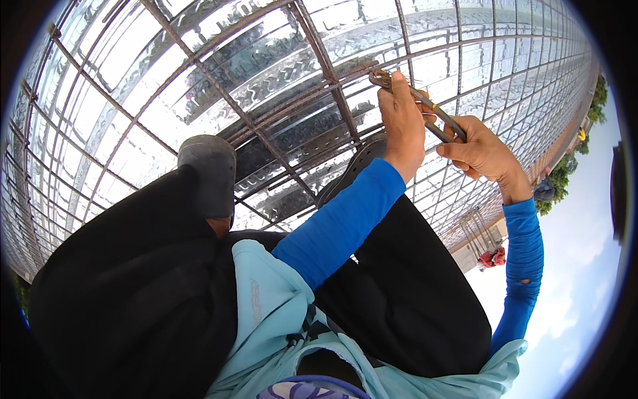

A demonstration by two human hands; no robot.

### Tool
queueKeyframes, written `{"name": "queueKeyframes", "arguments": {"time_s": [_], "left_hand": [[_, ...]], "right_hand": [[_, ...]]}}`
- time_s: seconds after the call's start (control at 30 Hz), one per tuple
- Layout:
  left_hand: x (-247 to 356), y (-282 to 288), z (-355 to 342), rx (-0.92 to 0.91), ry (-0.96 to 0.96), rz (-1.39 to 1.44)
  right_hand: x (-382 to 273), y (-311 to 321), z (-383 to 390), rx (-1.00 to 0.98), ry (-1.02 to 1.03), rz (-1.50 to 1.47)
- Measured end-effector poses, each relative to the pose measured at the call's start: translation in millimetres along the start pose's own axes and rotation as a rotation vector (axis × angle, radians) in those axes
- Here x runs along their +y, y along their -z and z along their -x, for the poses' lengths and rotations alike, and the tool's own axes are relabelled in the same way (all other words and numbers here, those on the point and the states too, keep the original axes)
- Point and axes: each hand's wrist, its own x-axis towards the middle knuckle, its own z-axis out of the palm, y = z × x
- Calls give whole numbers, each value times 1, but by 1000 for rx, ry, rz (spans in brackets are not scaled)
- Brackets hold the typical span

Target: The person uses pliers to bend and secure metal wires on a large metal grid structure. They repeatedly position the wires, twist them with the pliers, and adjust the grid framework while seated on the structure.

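Observation:
My right hand (485,151) is closed round the handles of rusty metal pincers (450,124), which have a small orange-yellow band on one arm. The rounded jaws of the pincers point up and left, over a crossing of the rebar grid (330,78). My left hand (403,126) is closed at the jaw end, with its thumb in front of the tool and its fingers behind. Whether a tie wire is also between those fingers, I cannot tell. Both forearms wear blue sleeves.
Shiny corrugated metal decking (286,66) lies under the bars. My dark shoes (207,166) rest on the grid, knees bent in black trousers. At the right, upright bars (475,233) stand near a red item (492,258), with green trees (565,176) past the deck's edge.

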Motion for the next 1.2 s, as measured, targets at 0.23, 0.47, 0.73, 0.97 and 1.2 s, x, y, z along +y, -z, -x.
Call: {"name": "queueKeyframes", "arguments": {"time_s": [0.23, 0.47, 0.73, 0.97, 1.2], "left_hand": [[-6, 5, -7, 44, 20, 9], [-5, -1, -18, -9, 157, 322], [-3, -7, -18, 102, 164, 271], [-39, 3, -35, 250, -39, -107], [0, 14, -1, 204, 46, -273]], "right_hand": [[14, 16, -15, -106, -33, -98], [56, 0, -26, -244, -136, -550], [35, -34, 2, 333, 274, 489], [76, -59, -31, 519, 446, 774], [69, -26, -38, -265, -34, -438]]}}
